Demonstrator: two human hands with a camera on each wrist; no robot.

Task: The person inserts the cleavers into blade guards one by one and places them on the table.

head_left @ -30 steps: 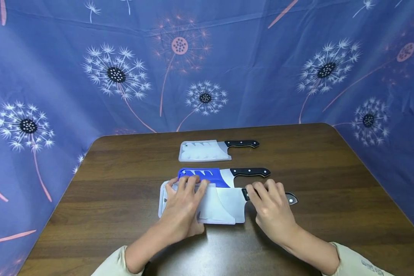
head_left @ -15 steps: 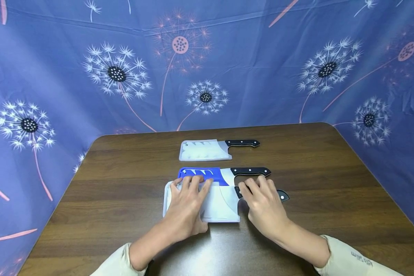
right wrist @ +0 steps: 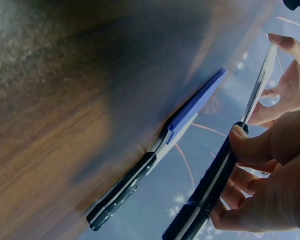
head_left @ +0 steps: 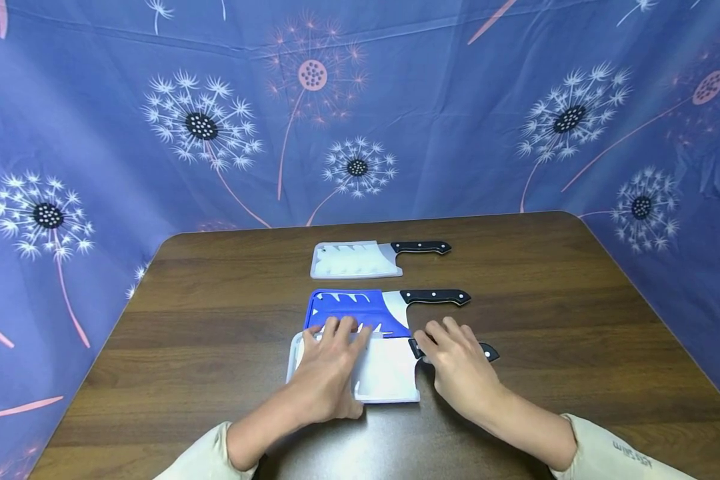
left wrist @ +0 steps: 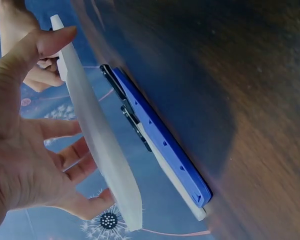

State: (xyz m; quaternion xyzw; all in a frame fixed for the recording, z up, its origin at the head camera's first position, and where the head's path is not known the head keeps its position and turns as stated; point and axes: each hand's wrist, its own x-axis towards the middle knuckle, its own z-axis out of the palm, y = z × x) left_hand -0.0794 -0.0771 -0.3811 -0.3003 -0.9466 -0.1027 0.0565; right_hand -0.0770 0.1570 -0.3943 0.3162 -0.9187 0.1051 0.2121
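Note:
In the head view my left hand [head_left: 327,377] grips a white blade guard [head_left: 390,377] by its long edges, fingers on the far edge and thumb on the near one. A cleaver's blade sits inside that guard. My right hand [head_left: 462,360] holds the cleaver by its black riveted handle [head_left: 489,352], most of which the fingers cover. Both wrist views show guard and cleaver raised above the table. Just beyond lies a second cleaver in a blue guard [head_left: 348,308], its near edge overlapped by the white guard in the head view.
Farther back on the brown wooden table [head_left: 228,300] lies another cleaver in a white guard [head_left: 354,260], its black handle to the right. A blue dandelion-print cloth [head_left: 432,120] hangs behind the table.
The right hand has moved left, sliding the cleaver's blade deeper into the white guard, which now covers it. Both hands have since come slightly nearer the body, exposing more of the blue guard.

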